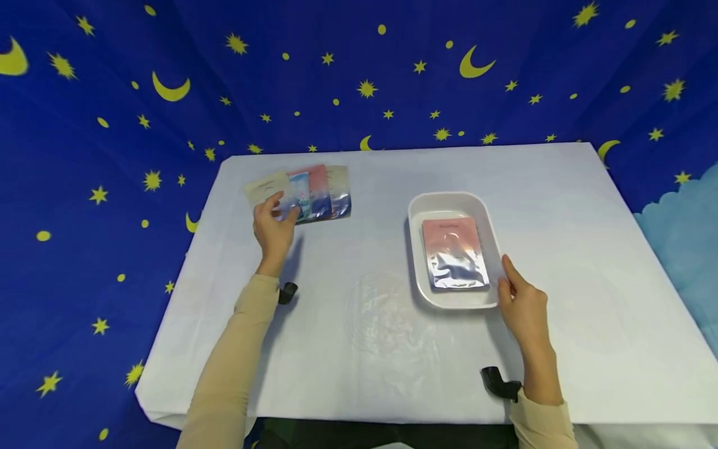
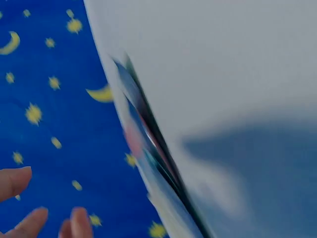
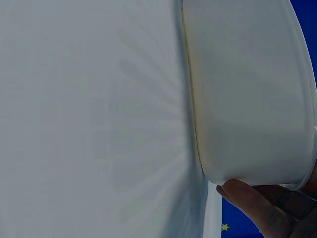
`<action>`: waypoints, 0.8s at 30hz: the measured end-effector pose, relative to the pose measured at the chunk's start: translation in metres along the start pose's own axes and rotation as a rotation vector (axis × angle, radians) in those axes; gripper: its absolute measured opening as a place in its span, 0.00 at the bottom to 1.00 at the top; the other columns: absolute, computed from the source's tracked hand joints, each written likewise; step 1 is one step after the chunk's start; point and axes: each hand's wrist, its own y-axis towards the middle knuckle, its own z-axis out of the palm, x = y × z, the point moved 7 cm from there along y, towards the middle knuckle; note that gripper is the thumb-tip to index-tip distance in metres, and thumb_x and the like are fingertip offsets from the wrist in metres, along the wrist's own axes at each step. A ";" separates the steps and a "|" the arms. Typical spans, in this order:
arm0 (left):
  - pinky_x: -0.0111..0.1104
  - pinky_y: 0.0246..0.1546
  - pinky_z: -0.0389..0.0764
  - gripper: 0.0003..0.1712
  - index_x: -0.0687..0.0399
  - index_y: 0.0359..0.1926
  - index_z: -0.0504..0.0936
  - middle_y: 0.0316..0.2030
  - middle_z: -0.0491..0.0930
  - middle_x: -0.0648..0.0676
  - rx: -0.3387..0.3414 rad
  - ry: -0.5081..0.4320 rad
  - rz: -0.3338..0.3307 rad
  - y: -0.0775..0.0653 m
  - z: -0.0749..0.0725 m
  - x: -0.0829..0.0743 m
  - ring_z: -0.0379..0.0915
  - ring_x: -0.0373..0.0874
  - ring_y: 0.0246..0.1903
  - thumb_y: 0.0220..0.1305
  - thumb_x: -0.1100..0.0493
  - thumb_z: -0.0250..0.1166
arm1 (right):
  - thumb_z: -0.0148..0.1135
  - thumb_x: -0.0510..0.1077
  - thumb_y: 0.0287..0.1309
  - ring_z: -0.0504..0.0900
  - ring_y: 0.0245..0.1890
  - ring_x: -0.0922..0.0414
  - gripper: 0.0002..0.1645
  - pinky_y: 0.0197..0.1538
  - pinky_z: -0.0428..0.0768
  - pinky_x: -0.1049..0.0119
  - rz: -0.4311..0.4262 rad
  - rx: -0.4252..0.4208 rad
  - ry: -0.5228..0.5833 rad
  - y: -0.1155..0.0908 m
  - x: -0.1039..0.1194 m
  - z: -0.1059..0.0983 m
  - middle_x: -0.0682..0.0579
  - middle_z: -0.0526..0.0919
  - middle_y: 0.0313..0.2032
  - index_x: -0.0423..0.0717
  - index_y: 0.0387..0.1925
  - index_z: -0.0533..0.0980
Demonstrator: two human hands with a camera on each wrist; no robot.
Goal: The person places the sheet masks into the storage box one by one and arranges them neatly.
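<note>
Several face mask sachets [image 1: 320, 187] lie fanned out and overlapping at the table's far left, cream, pink and blue. Over the nearest cream sachet is my left hand [image 1: 273, 232], its fingers spread apart. In the left wrist view its fingers [image 2: 32, 223] show nothing between them, beside the sachet stack [image 2: 163, 171]. Right of centre, a white plastic tray [image 1: 417, 268] holds a pink-and-silver sachet [image 1: 453, 252]. My right hand [image 1: 526, 308] grips the tray's near right corner; in the right wrist view its thumb [image 3: 247, 201] presses the tray's outer wall.
A clear crumpled plastic bag [image 1: 392, 318] lies flat near the middle of the white table [image 1: 589, 280]. Behind and at the sides hangs a blue cloth [image 1: 314, 81] with yellow moons and stars. Black wrist mounts [image 1: 499, 383] stick out by both sleeves.
</note>
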 end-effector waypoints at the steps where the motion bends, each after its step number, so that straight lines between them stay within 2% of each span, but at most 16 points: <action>1: 0.43 0.46 0.66 0.28 0.51 0.54 0.73 0.45 0.71 0.60 0.002 0.044 -0.040 0.006 -0.005 0.008 0.70 0.54 0.42 0.49 0.57 0.67 | 0.52 0.36 0.54 0.81 0.30 0.43 0.24 0.28 0.78 0.52 0.001 0.002 -0.005 0.000 0.000 0.000 0.34 0.79 0.39 0.44 0.55 0.70; 5: 0.44 0.53 0.65 0.38 0.51 0.62 0.63 0.52 0.64 0.64 0.025 0.171 -0.192 0.024 -0.019 0.041 0.63 0.56 0.51 0.49 0.52 0.67 | 0.51 0.36 0.55 0.81 0.28 0.46 0.24 0.24 0.76 0.59 0.009 0.016 -0.021 0.000 -0.001 0.001 0.35 0.78 0.41 0.44 0.56 0.69; 9: 0.44 0.59 0.61 0.45 0.56 0.65 0.56 0.56 0.58 0.69 0.069 0.244 -0.288 0.034 -0.024 0.067 0.58 0.60 0.56 0.49 0.48 0.66 | 0.51 0.37 0.55 0.80 0.27 0.47 0.24 0.23 0.75 0.63 0.019 0.026 -0.022 0.000 -0.002 0.002 0.35 0.78 0.43 0.44 0.56 0.68; 11: 0.44 0.59 0.61 0.47 0.59 0.65 0.54 0.56 0.58 0.71 0.085 0.265 -0.322 0.037 -0.024 0.077 0.58 0.61 0.56 0.49 0.47 0.66 | 0.51 0.37 0.55 0.80 0.27 0.47 0.24 0.22 0.74 0.68 0.024 0.027 -0.024 -0.001 -0.002 0.002 0.35 0.78 0.43 0.45 0.56 0.68; 16: 0.46 0.58 0.62 0.49 0.62 0.64 0.54 0.55 0.57 0.74 0.125 0.347 -0.367 0.039 -0.021 0.094 0.58 0.64 0.55 0.48 0.45 0.66 | 0.52 0.37 0.55 0.80 0.27 0.48 0.24 0.22 0.68 0.80 0.028 0.024 -0.023 -0.002 -0.002 0.003 0.35 0.79 0.41 0.46 0.56 0.69; 20: 0.47 0.56 0.63 0.49 0.66 0.62 0.57 0.55 0.57 0.74 0.193 0.454 -0.362 0.041 -0.014 0.097 0.56 0.65 0.55 0.48 0.41 0.64 | 0.52 0.37 0.54 0.81 0.28 0.47 0.24 0.23 0.65 0.86 0.026 0.012 -0.015 -0.001 -0.002 0.002 0.35 0.79 0.40 0.47 0.56 0.70; 24: 0.47 0.51 0.65 0.43 0.68 0.56 0.66 0.51 0.62 0.72 0.214 0.508 -0.359 0.044 -0.009 0.096 0.59 0.63 0.52 0.47 0.43 0.66 | 0.52 0.37 0.54 0.81 0.29 0.46 0.24 0.23 0.62 0.90 0.027 0.003 -0.007 0.000 -0.002 0.000 0.35 0.79 0.39 0.47 0.55 0.70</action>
